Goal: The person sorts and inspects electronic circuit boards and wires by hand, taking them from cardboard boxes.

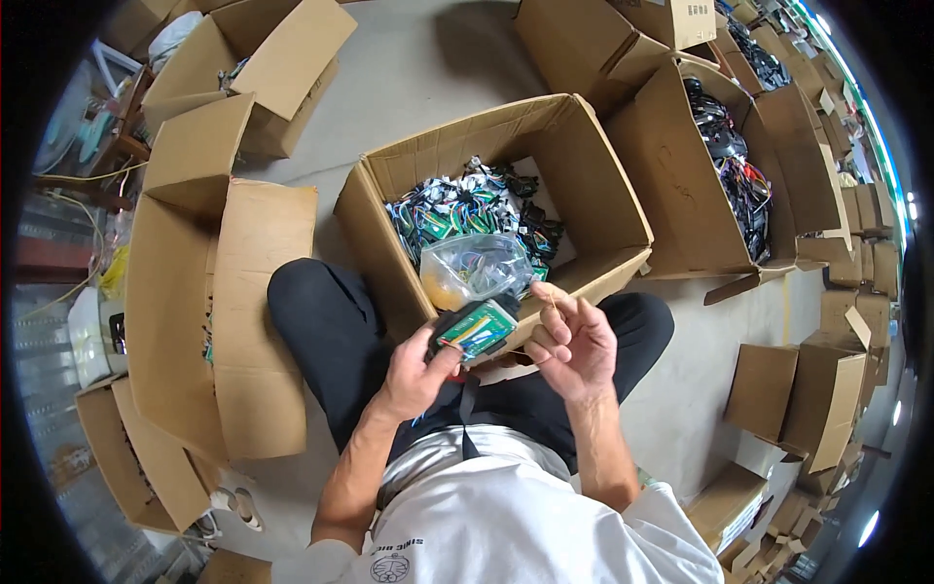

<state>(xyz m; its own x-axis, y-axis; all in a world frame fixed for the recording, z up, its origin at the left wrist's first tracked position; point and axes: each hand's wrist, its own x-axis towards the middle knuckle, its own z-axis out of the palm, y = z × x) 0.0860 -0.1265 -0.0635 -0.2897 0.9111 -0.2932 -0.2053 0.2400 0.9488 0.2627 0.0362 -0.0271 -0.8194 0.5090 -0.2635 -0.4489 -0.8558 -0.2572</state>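
My left hand (416, 378) is closed round a black-cased device with a green circuit board (479, 329) showing on its upper face. Thin coloured wires lie across the board. Just to the right, my right hand (576, 348) is raised with its thumb and fingers pinched together. A thin orange-yellow strand (553, 304), possibly a rubber band, runs from those fingers. Beyond the device, a clear plastic bag (482, 261) with something orange in its left corner rests at the near side of an open cardboard box (603, 185). Green boards with wires and white connectors (467, 200) fill that box.
Open cartons (263, 370) stand along my left side. At the right, another carton (671, 185) holds black parts and a tangle of wires (744, 195). More boxes (817, 409) stack up farther right. My bent knees (316, 302) flank the middle box on the grey floor.
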